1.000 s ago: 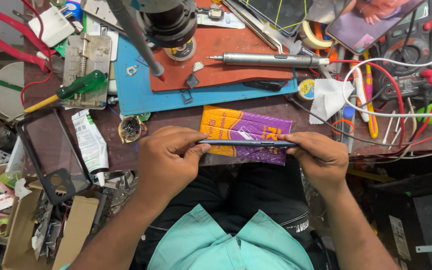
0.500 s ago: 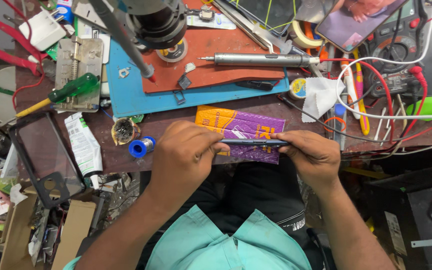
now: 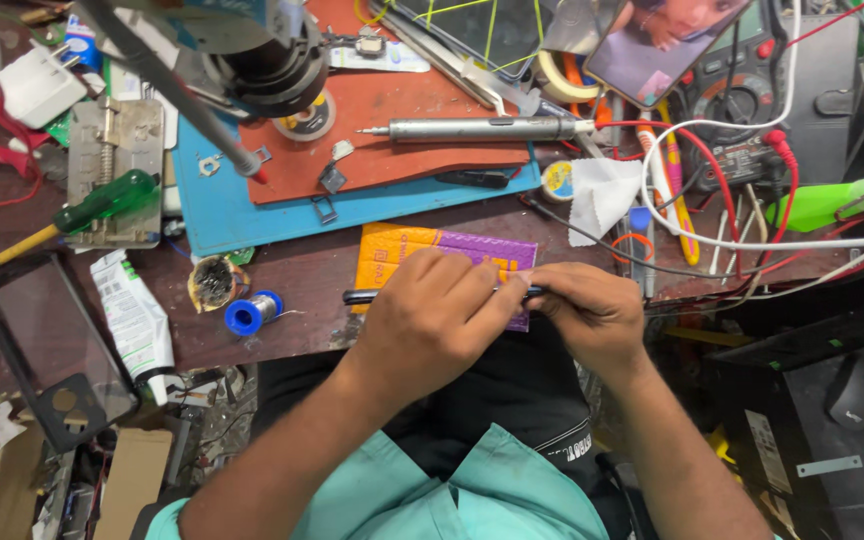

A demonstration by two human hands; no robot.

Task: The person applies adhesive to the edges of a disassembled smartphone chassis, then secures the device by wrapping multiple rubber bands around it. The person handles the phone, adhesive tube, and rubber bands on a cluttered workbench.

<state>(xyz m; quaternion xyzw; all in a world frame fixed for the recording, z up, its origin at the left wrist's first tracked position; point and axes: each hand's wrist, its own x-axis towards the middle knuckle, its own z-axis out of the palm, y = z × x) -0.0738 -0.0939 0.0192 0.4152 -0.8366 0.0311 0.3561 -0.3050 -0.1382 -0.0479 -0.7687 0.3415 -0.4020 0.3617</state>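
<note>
Two hands, left hand [image 3: 430, 318] and right hand [image 3: 592, 312], clamped on thin dark tool [image 3: 362, 296], over orange-purple packet [image 3: 407, 248]

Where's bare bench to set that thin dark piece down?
Bare brown bench lies between the blue mat and the blue spool, left of the left hand. Right of the right hand, cables crowd everything.

A slim dark phone [image 3: 362, 296] lies edge-on, level, above the orange-purple packet [image 3: 392, 250] at the bench edge.
</note>
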